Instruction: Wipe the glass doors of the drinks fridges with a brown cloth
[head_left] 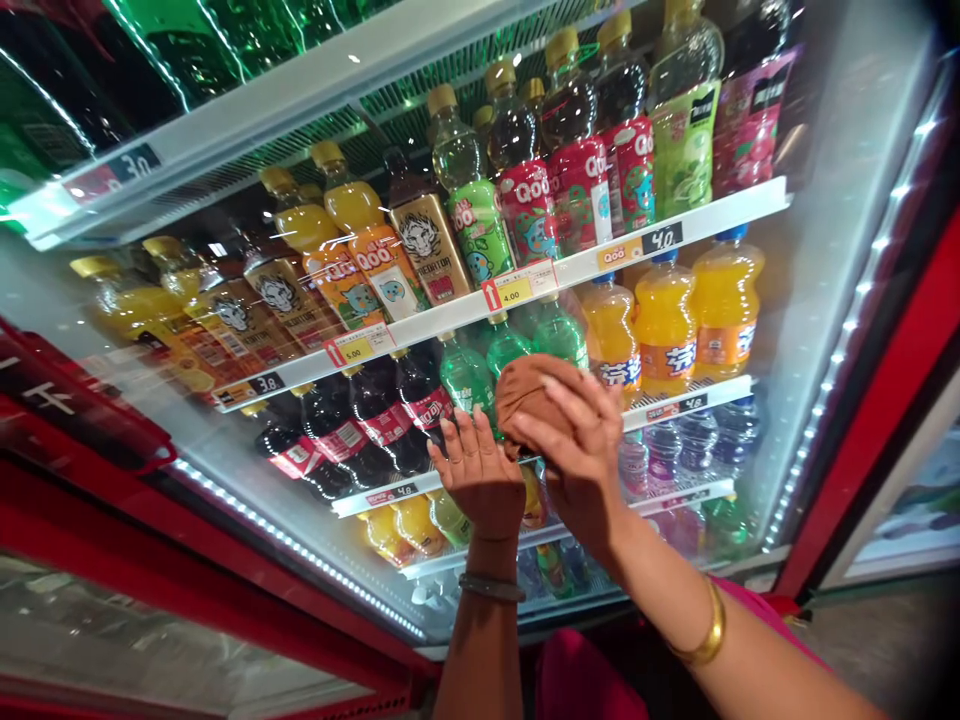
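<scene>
My right hand (581,450), with a gold bangle at its wrist, holds a bunched brown cloth (531,395) up in front of the cooler's drink shelves. My left hand (480,475) is just left of the cloth, its fingers spread and pointing up, with nothing held; a dark bracelet circles that wrist. Green bottles (465,370) stand behind the cloth, and dark cola bottles (379,410) are behind and left of my left hand.
Tilted in view, a shelf edge (450,310) with price tags runs below juice bottles (529,200). Orange drinks (664,310) stand at the right. Red door frames (150,560) and light strips (300,550) border the cooler.
</scene>
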